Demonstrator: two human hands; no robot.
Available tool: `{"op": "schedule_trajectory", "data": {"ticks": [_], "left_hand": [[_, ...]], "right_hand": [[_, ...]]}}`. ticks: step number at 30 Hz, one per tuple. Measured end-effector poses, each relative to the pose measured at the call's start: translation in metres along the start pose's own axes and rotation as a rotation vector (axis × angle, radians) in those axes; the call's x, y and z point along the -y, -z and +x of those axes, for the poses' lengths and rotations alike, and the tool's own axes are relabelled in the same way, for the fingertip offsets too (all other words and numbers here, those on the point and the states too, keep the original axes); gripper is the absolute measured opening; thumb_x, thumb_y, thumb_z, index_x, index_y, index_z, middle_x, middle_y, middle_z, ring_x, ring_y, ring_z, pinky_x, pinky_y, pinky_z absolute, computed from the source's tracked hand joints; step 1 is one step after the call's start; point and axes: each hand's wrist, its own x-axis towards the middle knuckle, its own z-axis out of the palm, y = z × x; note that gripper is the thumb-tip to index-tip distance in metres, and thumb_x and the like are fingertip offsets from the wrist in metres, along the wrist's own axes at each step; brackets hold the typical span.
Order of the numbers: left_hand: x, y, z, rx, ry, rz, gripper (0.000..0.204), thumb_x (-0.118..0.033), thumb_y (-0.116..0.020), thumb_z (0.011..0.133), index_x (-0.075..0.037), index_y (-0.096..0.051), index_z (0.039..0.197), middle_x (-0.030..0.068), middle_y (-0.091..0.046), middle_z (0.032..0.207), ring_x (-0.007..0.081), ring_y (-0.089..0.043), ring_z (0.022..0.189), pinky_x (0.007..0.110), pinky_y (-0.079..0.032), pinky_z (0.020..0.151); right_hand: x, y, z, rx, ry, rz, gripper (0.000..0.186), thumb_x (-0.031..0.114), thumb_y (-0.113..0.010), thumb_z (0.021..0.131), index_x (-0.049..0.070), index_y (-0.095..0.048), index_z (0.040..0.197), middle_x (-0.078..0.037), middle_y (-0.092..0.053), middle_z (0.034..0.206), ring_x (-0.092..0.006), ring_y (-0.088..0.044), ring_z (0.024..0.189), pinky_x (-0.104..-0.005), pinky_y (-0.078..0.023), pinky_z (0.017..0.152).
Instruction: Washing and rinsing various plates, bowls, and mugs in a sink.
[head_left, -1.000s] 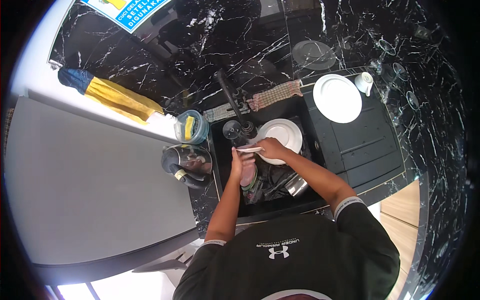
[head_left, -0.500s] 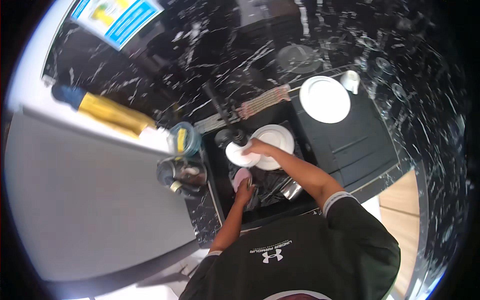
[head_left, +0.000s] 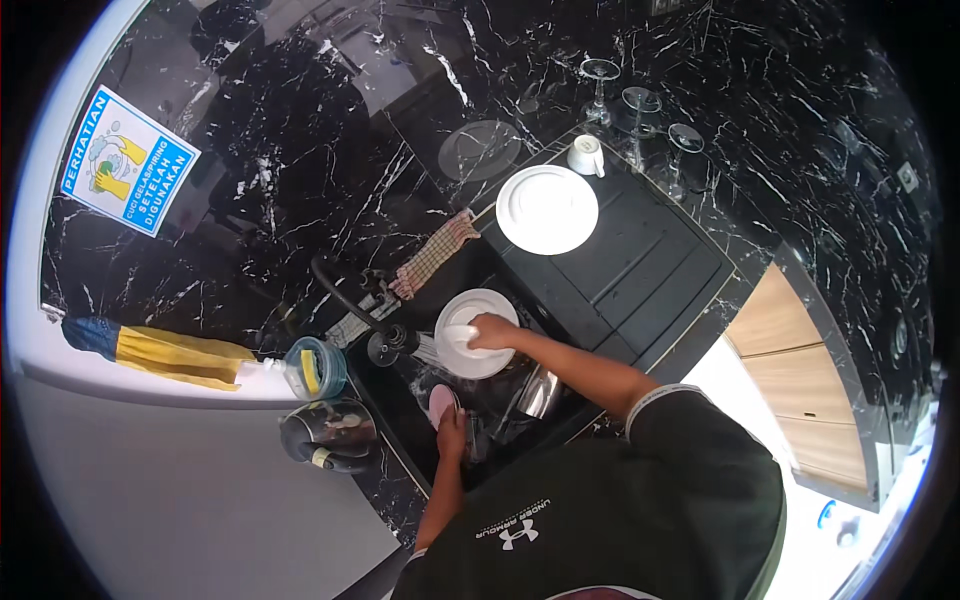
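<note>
Right hand (head_left: 492, 332) gripped a white plate (head_left: 474, 335) over the black sink (head_left: 470, 400), fingers curled on its face, just right of the running black tap (head_left: 385, 343). Left hand (head_left: 451, 428) sat lower in the sink, closed on a pink sponge (head_left: 440, 402). A second white plate (head_left: 547, 209) and a white cup (head_left: 586, 155) rested on the drainboard (head_left: 640, 270), well apart. Checked cloth (head_left: 434, 254) lay on the sink's back edge.
</note>
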Motion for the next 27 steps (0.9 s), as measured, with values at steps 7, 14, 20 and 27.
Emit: {"op": "schedule_trajectory", "data": {"ticks": [7, 14, 20, 27], "left_hand": [[0.026, -0.013, 0.008, -0.060, -0.098, -0.187, 0.030, -0.015, -0.045, 0.083, -0.002, -0.050, 0.109, 0.0197, -0.053, 0.104, 0.0337, -0.050, 0.099, 0.036, -0.039, 0.084], [0.017, 0.002, 0.003, -0.009, -0.118, -0.098, 0.027, -0.013, -0.045, 0.081, -0.001, -0.051, 0.104, 0.0193, -0.054, 0.100, 0.0338, -0.051, 0.095, 0.037, -0.040, 0.082], [0.008, 0.007, 0.000, 0.019, -0.056, 0.013, 0.025, -0.015, -0.044, 0.081, -0.001, -0.052, 0.101, 0.0195, -0.054, 0.098, 0.0336, -0.051, 0.094, 0.038, -0.040, 0.081], [0.016, -0.004, 0.001, -0.282, -0.144, -0.024, 0.031, -0.020, -0.044, 0.084, 0.000, -0.052, 0.105, 0.0176, -0.055, 0.102, 0.0331, -0.052, 0.096, 0.036, -0.038, 0.085]], "right_hand": [[-0.041, 0.078, -0.020, -0.383, -0.409, 0.912, 0.032, 0.013, -0.064, 0.069, -0.005, -0.057, 0.095, -0.013, -0.060, 0.090, -0.0210, -0.060, 0.078, -0.0336, -0.048, 0.069], [-0.071, 0.159, -0.032, -0.842, -0.225, 1.765, 0.034, 0.008, -0.057, 0.076, -0.001, -0.047, 0.108, -0.010, -0.056, 0.100, -0.0231, -0.056, 0.092, -0.0359, -0.047, 0.080], [-0.097, 0.180, -0.042, -1.006, -0.090, 1.978, 0.035, 0.008, -0.056, 0.077, 0.000, -0.046, 0.110, -0.010, -0.055, 0.104, -0.0239, -0.054, 0.096, -0.0385, -0.045, 0.083], [-0.063, 0.133, -0.055, -0.699, -0.336, 1.689, 0.038, 0.009, -0.057, 0.076, -0.001, -0.046, 0.110, -0.011, -0.055, 0.105, -0.0243, -0.054, 0.096, -0.0368, -0.045, 0.083]]}}
